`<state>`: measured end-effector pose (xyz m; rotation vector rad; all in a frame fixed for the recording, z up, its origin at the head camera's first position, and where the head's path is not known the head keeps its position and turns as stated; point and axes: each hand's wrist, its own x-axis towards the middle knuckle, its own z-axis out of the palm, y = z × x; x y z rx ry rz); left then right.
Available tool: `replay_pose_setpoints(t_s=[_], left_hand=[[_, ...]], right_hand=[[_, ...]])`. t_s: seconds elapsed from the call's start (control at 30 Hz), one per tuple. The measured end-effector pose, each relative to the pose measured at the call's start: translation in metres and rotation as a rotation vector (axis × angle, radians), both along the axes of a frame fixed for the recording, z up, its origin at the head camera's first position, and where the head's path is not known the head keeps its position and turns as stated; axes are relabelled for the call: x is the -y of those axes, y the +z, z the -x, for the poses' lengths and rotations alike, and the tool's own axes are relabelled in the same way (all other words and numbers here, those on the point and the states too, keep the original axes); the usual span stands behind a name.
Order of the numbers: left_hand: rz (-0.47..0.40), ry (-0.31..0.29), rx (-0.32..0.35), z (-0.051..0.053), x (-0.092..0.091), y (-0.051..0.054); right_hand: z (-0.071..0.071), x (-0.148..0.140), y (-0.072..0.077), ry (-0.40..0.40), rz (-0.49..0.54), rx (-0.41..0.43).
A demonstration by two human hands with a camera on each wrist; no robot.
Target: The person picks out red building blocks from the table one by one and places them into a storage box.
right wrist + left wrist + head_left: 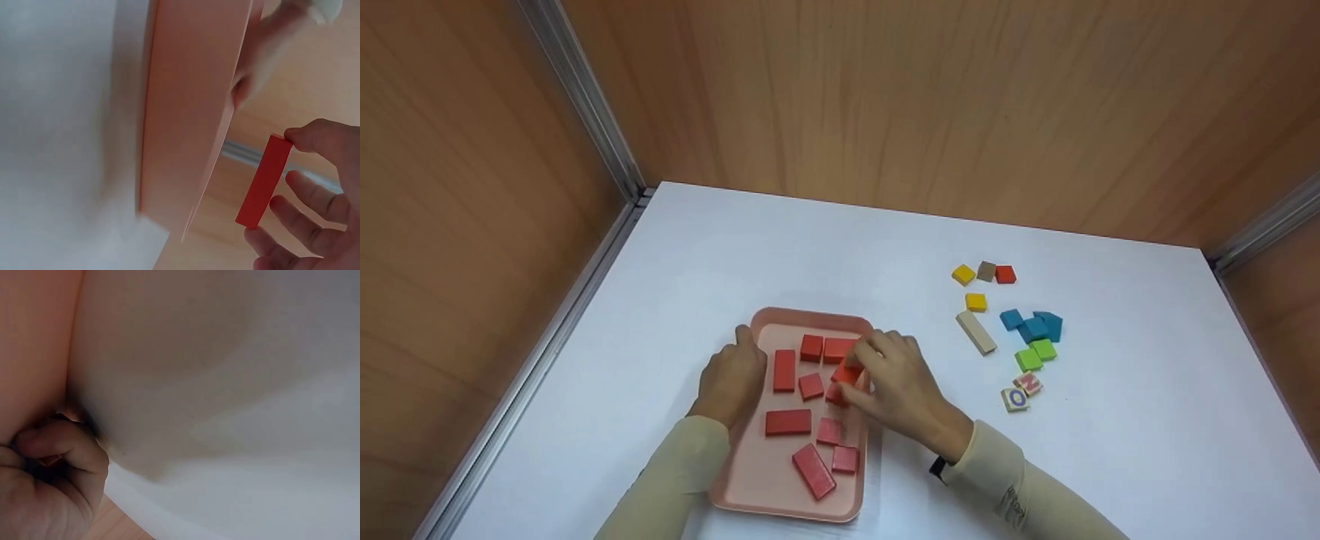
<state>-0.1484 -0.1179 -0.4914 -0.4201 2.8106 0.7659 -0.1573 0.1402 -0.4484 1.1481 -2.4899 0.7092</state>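
Note:
A pink tray (754, 472) lies on the white table with several red wooden blocks (788, 422) in it, some oblong, some small and square. My left hand (731, 379) grips the tray's left rim. In the left wrist view its fingers (84, 458) curl at the tray's side; part of the grip is hidden. Over the tray's right side, my right hand (904, 390) pinches an oblong red block (264, 183) between thumb and a finger at its two ends. Other red blocks lie just below this hand, partly covered by it.
Right of the tray lie small yellow blocks (976, 302), a beige oblong block (976, 333), blue blocks (1033, 330), green blocks (1029, 360), a red block (1006, 274) and letter tiles (1015, 399). Wooden panels (885, 105) stand behind and beside the table.

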Motion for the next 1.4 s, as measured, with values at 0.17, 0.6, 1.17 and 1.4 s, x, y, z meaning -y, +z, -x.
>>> replay_pose_setpoints(t_s=[0.17, 0.6, 1.17, 1.4], left_hand=[[0.017, 0.002, 0.016, 0.002, -0.001, 0.002], [0.096, -0.071, -0.068, 0.003, -0.007, 0.004], [0.001, 0.006, 0.008, 0.002, -0.006, 0.003], [0.061, -0.035, -0.038, -0.001, -0.002, 0.001]], right_hand=[[-0.021, 0.022, -0.005, 0.097, -0.001, -0.008], [-0.064, 0.054, -0.016, 0.257, -0.056, -0.058], [-0.070, 0.061, -0.034, 0.427, -0.284, 0.124], [-0.072, 0.063, -0.036, 0.440, -0.319, 0.080]])
